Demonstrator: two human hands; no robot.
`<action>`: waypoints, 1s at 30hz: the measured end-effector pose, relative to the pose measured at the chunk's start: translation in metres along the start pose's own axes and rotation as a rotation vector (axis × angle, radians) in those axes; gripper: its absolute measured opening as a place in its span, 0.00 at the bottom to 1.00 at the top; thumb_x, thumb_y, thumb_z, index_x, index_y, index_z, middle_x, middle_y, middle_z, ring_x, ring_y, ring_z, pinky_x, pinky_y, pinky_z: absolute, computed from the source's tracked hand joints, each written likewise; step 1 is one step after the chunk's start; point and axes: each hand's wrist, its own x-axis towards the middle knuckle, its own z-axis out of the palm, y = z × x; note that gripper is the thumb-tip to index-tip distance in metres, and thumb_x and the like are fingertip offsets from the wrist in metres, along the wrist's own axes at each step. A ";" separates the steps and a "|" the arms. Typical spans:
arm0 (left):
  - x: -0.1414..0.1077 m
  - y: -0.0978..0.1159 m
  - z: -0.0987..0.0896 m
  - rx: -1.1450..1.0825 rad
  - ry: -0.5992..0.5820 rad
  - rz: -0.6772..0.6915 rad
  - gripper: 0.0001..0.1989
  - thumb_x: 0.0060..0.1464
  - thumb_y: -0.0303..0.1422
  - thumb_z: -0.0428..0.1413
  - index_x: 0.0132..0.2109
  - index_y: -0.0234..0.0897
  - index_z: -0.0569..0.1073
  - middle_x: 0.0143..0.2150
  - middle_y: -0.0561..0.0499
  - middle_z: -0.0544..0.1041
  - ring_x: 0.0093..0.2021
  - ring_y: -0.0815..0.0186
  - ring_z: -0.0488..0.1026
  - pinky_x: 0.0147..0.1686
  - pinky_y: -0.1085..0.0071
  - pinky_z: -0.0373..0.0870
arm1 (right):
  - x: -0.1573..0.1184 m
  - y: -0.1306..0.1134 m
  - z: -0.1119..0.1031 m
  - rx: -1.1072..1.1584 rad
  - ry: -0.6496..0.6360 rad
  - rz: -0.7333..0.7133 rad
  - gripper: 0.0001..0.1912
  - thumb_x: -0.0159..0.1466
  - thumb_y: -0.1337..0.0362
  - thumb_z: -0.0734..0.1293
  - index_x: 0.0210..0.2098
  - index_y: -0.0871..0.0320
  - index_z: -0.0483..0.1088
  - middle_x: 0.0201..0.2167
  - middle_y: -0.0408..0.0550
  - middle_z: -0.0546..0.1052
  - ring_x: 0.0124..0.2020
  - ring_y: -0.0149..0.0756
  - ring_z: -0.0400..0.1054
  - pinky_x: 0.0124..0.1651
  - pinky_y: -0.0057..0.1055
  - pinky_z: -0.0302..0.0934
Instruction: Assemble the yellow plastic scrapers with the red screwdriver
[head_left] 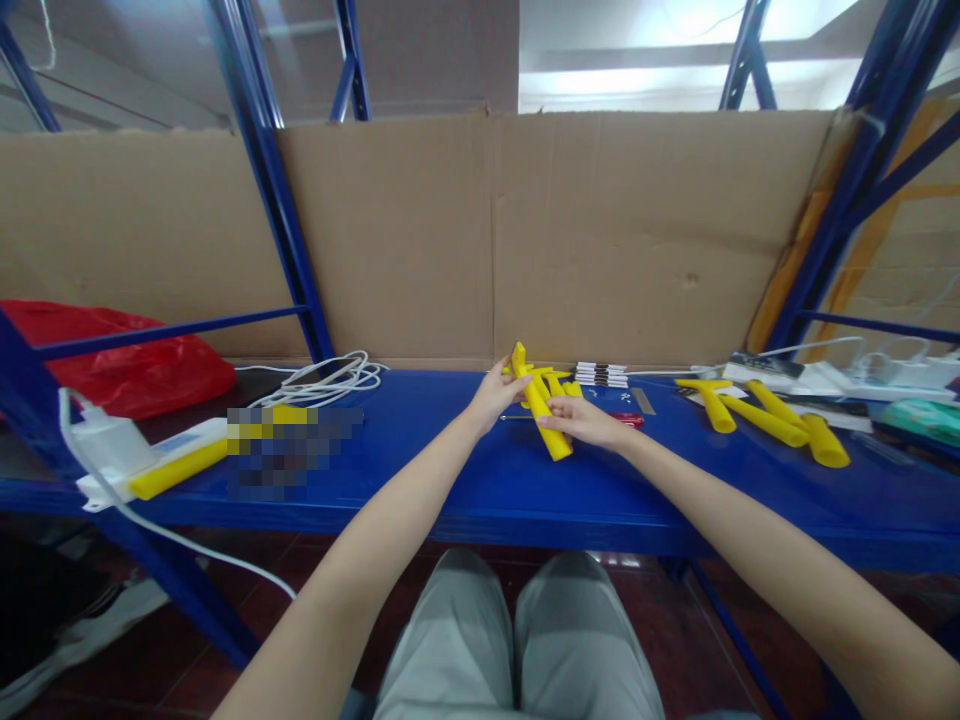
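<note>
A yellow T-shaped plastic piece (553, 442) is held up above the blue table (420, 430), tilted with its thick end toward me. My left hand (495, 392) is closed on its upper end. Lower down, the fingers of my right hand (581, 418) are closed round its handle from the right. Just behind my hands lie more yellow pieces (571, 388), partly hidden. A screwdriver with a red handle (628, 420) lies by my right hand, its shaft passing behind the held piece.
White-and-black packets (601, 374) lie at the back. Several yellow pieces (772, 418) are at the right. Coiled white cable (337, 378), a power strip (195, 440) and a red bag (112, 355) are at the left. Blue posts and cardboard (630, 230) border the table.
</note>
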 end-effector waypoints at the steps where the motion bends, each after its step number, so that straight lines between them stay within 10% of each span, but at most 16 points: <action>1: 0.000 0.000 0.001 0.010 0.032 0.009 0.31 0.53 0.21 0.55 0.62 0.36 0.55 0.37 0.47 0.77 0.29 0.71 0.74 0.33 0.75 0.71 | -0.001 -0.002 0.002 0.008 -0.015 -0.004 0.21 0.51 0.46 0.68 0.29 0.58 0.63 0.19 0.37 0.67 0.17 0.26 0.60 0.20 0.25 0.56; 8: 0.003 0.001 0.003 0.104 0.052 0.003 0.23 0.49 0.18 0.53 0.53 0.30 0.64 0.26 0.54 0.74 0.21 0.74 0.70 0.25 0.78 0.69 | -0.003 -0.007 0.003 -0.158 -0.078 -0.073 0.20 0.56 0.49 0.64 0.36 0.60 0.69 0.24 0.44 0.73 0.23 0.30 0.66 0.28 0.28 0.61; 17: 0.012 -0.002 -0.027 0.241 0.187 -0.119 0.07 0.47 0.20 0.49 0.25 0.33 0.66 0.13 0.56 0.63 0.12 0.75 0.59 0.14 0.78 0.57 | -0.005 0.009 -0.044 -0.958 0.248 0.034 0.10 0.59 0.64 0.61 0.32 0.58 0.74 0.34 0.51 0.78 0.38 0.41 0.71 0.41 0.33 0.60; 30: 0.011 0.003 -0.047 0.432 0.074 -0.274 0.08 0.48 0.19 0.52 0.26 0.34 0.65 0.14 0.57 0.63 0.13 0.75 0.59 0.13 0.79 0.56 | -0.007 0.024 -0.052 -0.855 0.072 0.151 0.09 0.56 0.61 0.66 0.34 0.60 0.72 0.33 0.51 0.77 0.32 0.36 0.70 0.35 0.29 0.62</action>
